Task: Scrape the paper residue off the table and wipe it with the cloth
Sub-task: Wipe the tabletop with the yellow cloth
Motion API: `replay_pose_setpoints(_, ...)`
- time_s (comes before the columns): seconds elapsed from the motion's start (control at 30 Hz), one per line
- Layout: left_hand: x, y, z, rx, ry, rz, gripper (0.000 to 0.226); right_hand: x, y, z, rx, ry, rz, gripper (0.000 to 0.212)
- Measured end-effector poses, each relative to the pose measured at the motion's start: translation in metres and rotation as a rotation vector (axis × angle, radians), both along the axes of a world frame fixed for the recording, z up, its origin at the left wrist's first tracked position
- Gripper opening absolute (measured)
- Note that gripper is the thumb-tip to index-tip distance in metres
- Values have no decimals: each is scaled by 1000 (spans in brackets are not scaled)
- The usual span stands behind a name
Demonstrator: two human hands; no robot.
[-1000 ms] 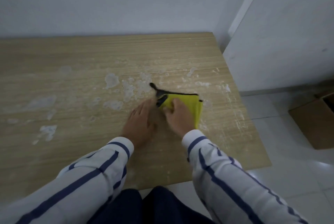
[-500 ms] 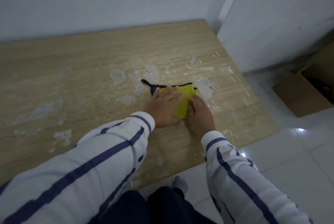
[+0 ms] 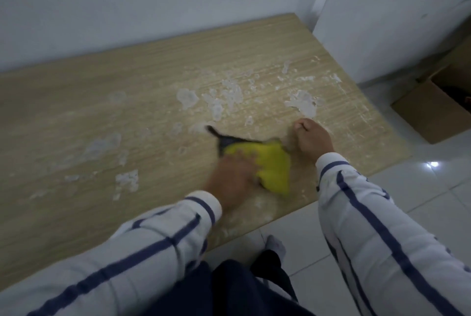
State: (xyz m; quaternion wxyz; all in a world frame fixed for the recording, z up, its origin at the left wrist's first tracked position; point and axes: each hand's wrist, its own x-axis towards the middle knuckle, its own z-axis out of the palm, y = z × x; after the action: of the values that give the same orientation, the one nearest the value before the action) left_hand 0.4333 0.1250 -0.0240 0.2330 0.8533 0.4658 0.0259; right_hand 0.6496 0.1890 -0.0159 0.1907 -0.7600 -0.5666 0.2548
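Paper residue (image 3: 303, 102) lies just beyond curled, empty-looking right hand (image 3: 312, 138); left hand (image 3: 233, 179), flat on yellow cloth (image 3: 274, 165), sits nearer bench (image 3: 76, 111) edge

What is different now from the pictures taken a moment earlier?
The cloth passed from the right hand to the left hand, which now presses on it. The right hand let go and rests curled beside it. White paper residue remains on the table.

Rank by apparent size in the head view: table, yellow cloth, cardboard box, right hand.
1. table
2. cardboard box, cut off by the frame
3. yellow cloth
4. right hand, near the cloth's size; unsure
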Motion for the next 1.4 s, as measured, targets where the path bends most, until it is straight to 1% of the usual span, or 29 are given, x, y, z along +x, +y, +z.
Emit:
replay_pose_setpoints(0.07,19,-37,7,96,-124,-285,38,0,1,3,-48,1,2,29)
replay_pose_setpoints(0.1,23,-47,12,159,-164,-364,31,0,1,4,-67,0,2,29)
replay_pose_setpoints(0.13,22,-49,16,139,-216,-321,24,-1,2,5,-78,-6,8,30)
replay_pose_setpoints(0.17,16,-42,19,110,-250,-212,21,-1,2,5,-81,-16,19,30)
replay_pose_setpoints(0.23,-8,-17,17,155,-351,146,30,-2,1,4,-83,-29,38,29)
replay_pose_setpoints(0.27,-23,-2,14,211,-342,323,35,-3,0,2,-86,-26,43,28)
replay_pose_setpoints(0.3,-39,11,8,277,-270,455,38,-4,0,1,-90,-21,43,28)
replay_pose_setpoints(0.33,-52,19,1,266,-156,541,42,-6,1,-1,-93,-17,37,27)
replay_pose_setpoints(0.37,-58,21,-3,197,-50,555,47,-9,1,-4,-90,-18,27,25)
replay_pose_setpoints(0.43,-60,12,-9,107,108,446,52,-16,-2,-11,-55,-57,17,23)
replay_pose_setpoints(0.5,-51,-8,-13,108,119,226,51,-24,-8,-20,8,-165,40,25)
replay_pose_setpoints(0.57,-44,-32,-12,104,50,-6,49,-34,-15,-31,75,-276,74,32)
replay_pose_setpoints(0.6,-45,-39,-14,112,50,-72,47,-38,-18,-35,87,-311,73,35)
replay_pose_setpoints(0.63,-50,-41,-14,107,89,-65,49,-41,-20,-36,85,-329,64,38)
replay_pose_setpoints(0.7,-70,-30,-18,97,129,193,56,-46,-19,-38,71,-341,53,41)
replay_pose_setpoints(0.8,-104,-10,-17,129,52,719,57,-61,-16,-34,71,-323,85,44)
replay_pose_setpoints(0.83,-109,-7,-14,130,33,772,54,-68,-14,-33,73,-310,109,44)
replay_pose_setpoints(0.87,-109,-8,-12,126,60,727,52,-77,-13,-32,75,-297,137,45)
replay_pose_setpoints(0.93,-98,-20,-11,100,136,434,57,-95,-9,-31,84,-269,181,45)
replay_pose_setpoints(1.03,-83,-57,-8,60,50,-32,59,-124,-5,-28,87,-237,241,47)
replay_pose_setpoints(1.07,-85,-64,-8,33,49,-99,62,-134,-3,-27,87,-235,275,48)
replay_pose_setpoints(1.1,-94,-66,-8,23,77,-85,68,-145,-3,-25,95,-233,317,48)
replay_pose_setpoints(1.13,-105,-63,-11,44,104,29,74,-155,-3,-24,109,-232,364,47)
replay_pose_setpoints(1.17,-120,-58,-13,83,116,225,76,-164,-4,-22,121,-230,410,46)
replay_pose_setpoints(1.23,-156,-46,-14,93,120,703,67,-181,-6,-21,134,-229,486,43)
replay_pose_setpoints(1.27,-171,-40,-13,63,113,872,61,-190,-7,-21,134,-229,515,42)
replay_pose_setpoints(1.3,-181,-38,-10,53,96,951,58,-198,-8,-22,132,-227,540,42)
replay_pose_setpoints(1.33,-186,-37,-10,68,92,943,56,-206,-10,-22,126,-222,563,42)
replay_pose_setpoints(1.4,-183,-45,-8,81,151,685,60,-220,-11,-23,117,-206,593,44)
